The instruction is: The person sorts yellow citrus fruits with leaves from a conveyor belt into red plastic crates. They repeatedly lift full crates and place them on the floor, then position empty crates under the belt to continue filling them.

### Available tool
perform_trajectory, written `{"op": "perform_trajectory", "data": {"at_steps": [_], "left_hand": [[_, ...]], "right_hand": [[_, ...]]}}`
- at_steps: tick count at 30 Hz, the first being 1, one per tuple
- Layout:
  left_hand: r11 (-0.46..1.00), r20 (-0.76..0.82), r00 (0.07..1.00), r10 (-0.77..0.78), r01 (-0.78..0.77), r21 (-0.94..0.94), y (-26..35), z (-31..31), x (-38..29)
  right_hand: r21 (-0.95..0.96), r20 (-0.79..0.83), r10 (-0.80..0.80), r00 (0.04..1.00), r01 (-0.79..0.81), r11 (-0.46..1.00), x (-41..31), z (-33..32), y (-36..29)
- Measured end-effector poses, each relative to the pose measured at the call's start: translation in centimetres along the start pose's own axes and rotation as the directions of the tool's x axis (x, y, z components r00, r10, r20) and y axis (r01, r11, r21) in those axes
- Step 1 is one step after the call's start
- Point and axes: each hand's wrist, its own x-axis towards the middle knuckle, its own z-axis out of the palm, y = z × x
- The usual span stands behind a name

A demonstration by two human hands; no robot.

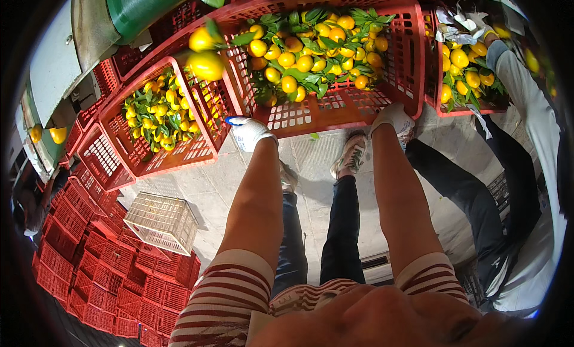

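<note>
Before me is a large red plastic crate (pixel 341 120) holding yellow-orange citrus fruits (pixel 305 63) with green leaves attached. My left hand (pixel 252 134), in a white work glove with a blue edge, grips the crate's near left corner. At its near right corner, my right hand (pixel 393 118), also in a white glove, holds the crate; its fingertips are partly hidden. Two blurred citrus fruits (pixel 205 65) with leaves appear in mid-air over the crate's left side.
Left stand a red crate of smaller-looking fruits (pixel 166 109), a pale crate (pixel 161 221) and stacked red crates (pixel 121 279). A green-edged machine part (pixel 134 13) overhangs upper left. At right, a co-worker's sleeved arm (pixel 522 87) reaches over another fruit-filled red crate (pixel 475 111).
</note>
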Motion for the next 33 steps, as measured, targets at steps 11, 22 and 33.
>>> {"op": "perform_trajectory", "data": {"at_steps": [11, 22, 33], "left_hand": [[1.0, 0.016, 1.0, -0.014, 0.014, 0.022, 0.2, -0.2, 0.0], [1.0, 0.025, 1.0, -0.013, 0.013, 0.014, 0.4, -0.4, 0.1], [0.999, 0.014, 1.0, -0.016, 0.016, 0.052, 0.5, -0.5, 0.0]], "right_hand": [[-0.087, -0.016, -0.002, 1.0, 0.001, 0.996, 1.5, 1.2, 0.6], [-0.056, -0.095, -0.032, 0.995, 0.026, 0.998, 1.5, 1.7, 0.9], [0.0, 0.042, 0.013, 0.999, -0.013, 1.0, -0.7, -0.7, -0.4]]}}
